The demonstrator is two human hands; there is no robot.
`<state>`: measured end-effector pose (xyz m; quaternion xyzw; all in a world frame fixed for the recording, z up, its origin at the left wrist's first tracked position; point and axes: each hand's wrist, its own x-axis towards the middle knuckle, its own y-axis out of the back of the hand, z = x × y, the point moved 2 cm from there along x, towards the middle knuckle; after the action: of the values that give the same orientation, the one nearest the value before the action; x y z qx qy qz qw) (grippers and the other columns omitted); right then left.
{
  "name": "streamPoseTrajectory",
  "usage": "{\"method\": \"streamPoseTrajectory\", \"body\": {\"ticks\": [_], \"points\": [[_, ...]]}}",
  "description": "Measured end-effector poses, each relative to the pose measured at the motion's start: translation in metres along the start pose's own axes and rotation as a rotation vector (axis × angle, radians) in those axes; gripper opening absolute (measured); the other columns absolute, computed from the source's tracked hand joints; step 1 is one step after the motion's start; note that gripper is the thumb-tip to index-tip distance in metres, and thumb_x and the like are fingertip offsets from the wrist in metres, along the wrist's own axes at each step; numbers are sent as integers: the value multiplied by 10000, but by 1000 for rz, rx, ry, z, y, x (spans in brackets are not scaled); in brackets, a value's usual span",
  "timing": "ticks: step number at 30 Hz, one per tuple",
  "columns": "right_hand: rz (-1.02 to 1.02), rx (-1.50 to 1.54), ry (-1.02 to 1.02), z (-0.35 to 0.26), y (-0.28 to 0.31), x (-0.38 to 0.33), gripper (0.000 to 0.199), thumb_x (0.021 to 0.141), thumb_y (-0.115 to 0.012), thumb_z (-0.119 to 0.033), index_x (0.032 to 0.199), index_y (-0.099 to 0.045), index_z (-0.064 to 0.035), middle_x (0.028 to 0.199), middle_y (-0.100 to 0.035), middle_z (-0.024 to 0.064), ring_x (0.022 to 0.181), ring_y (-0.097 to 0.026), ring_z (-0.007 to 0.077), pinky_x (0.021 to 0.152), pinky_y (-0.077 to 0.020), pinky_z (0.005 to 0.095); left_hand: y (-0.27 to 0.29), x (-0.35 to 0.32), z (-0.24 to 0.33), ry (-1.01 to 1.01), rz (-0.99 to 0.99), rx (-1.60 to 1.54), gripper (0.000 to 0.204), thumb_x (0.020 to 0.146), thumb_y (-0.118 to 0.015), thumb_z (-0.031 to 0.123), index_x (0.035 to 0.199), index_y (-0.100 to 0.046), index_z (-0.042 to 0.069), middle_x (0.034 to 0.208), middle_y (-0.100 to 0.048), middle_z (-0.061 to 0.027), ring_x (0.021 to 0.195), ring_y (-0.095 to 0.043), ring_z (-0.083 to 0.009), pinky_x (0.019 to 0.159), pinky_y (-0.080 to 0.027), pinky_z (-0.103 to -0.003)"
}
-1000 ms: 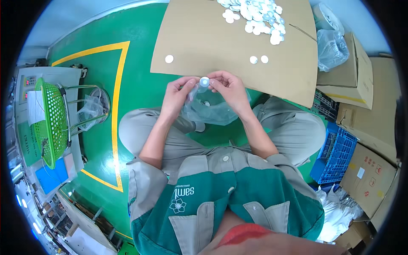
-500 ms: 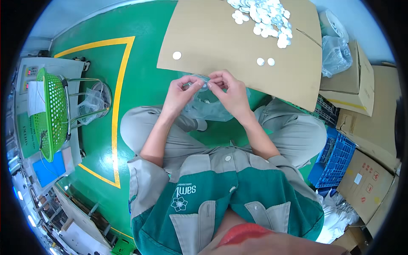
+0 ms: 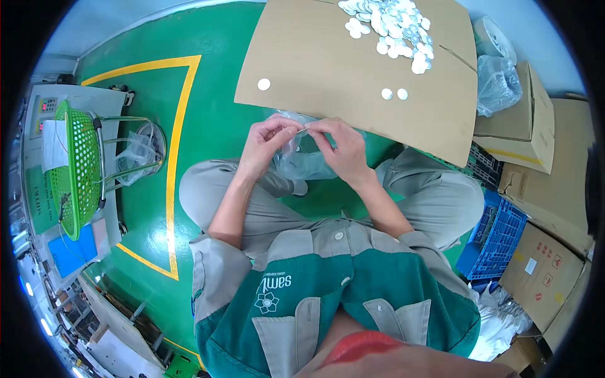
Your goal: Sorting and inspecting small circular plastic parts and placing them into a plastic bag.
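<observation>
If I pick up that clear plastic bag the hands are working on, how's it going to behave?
The clear plastic bag will probably be floppy: it sags and crumples below the left hand and right hand. It looks thin and see-through, so likely very light and perhaps slippery. It should not roll, only slump.

Green floor (image 3: 214,120) with yellow lines, brown cardboard sheet (image 3: 328,57), whitish, perhaps silvery discs (image 3: 391,22), green basket (image 3: 75,170)
</observation>
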<state>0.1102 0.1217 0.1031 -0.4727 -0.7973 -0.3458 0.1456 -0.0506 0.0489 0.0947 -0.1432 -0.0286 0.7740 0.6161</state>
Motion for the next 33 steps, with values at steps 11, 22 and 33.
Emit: {"method": "streamPoseTrajectory", "body": {"ticks": [11,22,33], "points": [[67,68,-50,1,0,-6,222,765,-729,30,951,-636,-48,893,-704,73,775,-675,209,671,-533,293,-11,-6,-1,-302,145,310,124,778,-717,-36,886,-694,20,864,-634,-32,750,-610,-71,583,-513,-202],[-33,149,-326,-5,0,-3,87,858,-663,-83,903,-656,-10,844,-658,88,748,-630,199,675,-499,296,-14,-5,-4,-415,175,490,131,764,-729,-31,882,-704,21,791,-666,-47,687,-643,-96,585,-536,-224],[-117,443,-582,9,-1,-8,105,906,-627,-72,969,-660,5,858,-658,28,741,-608,79,649,-471,210,-10,-1,-6,-25,91,157,132,837,-701,7,961,-683,-37,784,-678,-30,675,-618,-54,578,-494,-189]]}}
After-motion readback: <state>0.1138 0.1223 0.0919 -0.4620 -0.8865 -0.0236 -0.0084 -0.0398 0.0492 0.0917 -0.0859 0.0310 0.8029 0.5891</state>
